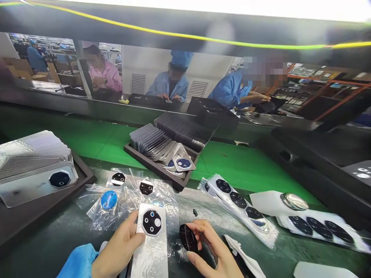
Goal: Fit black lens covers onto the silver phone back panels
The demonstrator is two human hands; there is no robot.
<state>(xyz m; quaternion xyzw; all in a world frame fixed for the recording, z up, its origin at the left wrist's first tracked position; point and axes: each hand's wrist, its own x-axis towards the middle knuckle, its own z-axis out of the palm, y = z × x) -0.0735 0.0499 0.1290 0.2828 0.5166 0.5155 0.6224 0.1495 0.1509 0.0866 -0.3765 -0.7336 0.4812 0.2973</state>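
Observation:
My left hand (120, 241) grips the left edge of a silvery phone back cover (151, 251), which has a black octagonal camera window with round lens openings near its top. Just right of it, my right hand (216, 249) holds a dark, glossy octagonal camera lens cover (186, 237) by its right side, with the fingers curled behind it. The two pieces are apart. Beyond my left hand, clear plastic bags (131, 193) lie spread out, with two black-and-white lens covers (146, 187) and a round blue film piece (109, 199) on or in them.
Stacked back covers fill a dark tray (87, 177) at left and another tray (156, 170) at centre. On the right lie bagged lens strips (237, 199), a round metal object (294, 201) and a crumpled white wipe (243, 255). Several co-workers (171, 83) sit across a partition.

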